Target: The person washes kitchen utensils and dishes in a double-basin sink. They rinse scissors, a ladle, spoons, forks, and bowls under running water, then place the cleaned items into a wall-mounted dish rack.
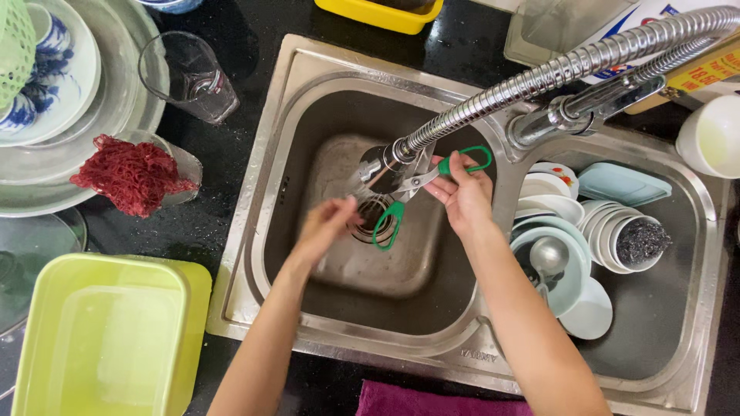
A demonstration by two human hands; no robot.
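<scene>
Over the left basin of a steel double sink [254, 254], my right hand [462, 192] grips a pair of green-handled scissors [405, 192] by one handle loop, blades spread under the spray head of a flexible metal faucet [539, 77]. My left hand [327, 223] hovers beside the lower green loop, blurred, fingers apart, nothing visibly in it. Below the scissors lies the drain [370, 219].
The right basin holds stacked bowls [609, 231], a ladle [549, 254] and a steel scourer [642, 240]. Left counter: a lime-green tub [108, 339], a glass [189, 77], a red mesh scrubber [131, 173], plates [69, 69]. A purple cloth [416, 400] lies at the front edge.
</scene>
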